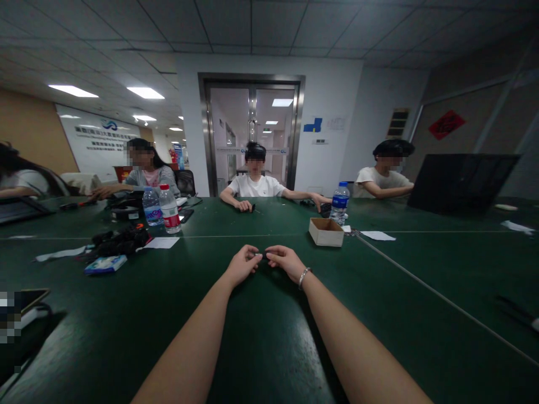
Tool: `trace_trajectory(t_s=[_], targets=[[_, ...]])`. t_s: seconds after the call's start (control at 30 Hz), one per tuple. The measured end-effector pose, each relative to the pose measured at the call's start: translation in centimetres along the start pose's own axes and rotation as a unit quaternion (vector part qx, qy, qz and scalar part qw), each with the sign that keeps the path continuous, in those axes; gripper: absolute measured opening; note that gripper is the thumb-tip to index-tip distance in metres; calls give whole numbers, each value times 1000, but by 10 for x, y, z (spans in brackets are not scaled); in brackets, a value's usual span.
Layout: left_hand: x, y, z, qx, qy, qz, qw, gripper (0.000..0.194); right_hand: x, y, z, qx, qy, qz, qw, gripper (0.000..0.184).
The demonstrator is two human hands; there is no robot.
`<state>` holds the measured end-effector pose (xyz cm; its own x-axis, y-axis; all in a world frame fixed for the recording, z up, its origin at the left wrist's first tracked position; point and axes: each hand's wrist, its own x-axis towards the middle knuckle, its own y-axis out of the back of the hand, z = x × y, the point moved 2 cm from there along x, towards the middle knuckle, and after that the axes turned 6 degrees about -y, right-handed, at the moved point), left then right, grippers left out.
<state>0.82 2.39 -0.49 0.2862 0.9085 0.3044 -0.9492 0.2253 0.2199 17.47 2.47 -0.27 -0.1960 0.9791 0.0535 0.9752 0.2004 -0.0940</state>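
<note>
My left hand [244, 264] and my right hand [287, 262] meet close together above the green table [269, 348]. Between their fingertips is a small dark object [264, 255], pinched from both sides. Its kind is too small to make out, and the fingers cover most of it. A bracelet [303, 277] circles my right wrist. Beyond my right hand stands an open cardboard box [326, 240], apart from the fingers; what is inside cannot be seen.
A water bottle [339, 203] stands behind the box, beside a white paper [378, 235]. To the left are two more bottles, black bundled items [120, 241] and a blue-white packet [105, 265]. A black laptop [461, 182] stands far right. Several people sit around the table.
</note>
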Motion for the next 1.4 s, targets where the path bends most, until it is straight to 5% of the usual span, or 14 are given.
trace_trajectory(t_s=[0.47, 1.4], targets=[[0, 1, 5, -2, 5, 3, 1000, 22, 0, -1, -1, -9, 1, -12, 1000, 36], [2, 3, 0, 51, 3, -2, 999, 37, -3, -5, -5, -15, -2, -35, 999, 39]])
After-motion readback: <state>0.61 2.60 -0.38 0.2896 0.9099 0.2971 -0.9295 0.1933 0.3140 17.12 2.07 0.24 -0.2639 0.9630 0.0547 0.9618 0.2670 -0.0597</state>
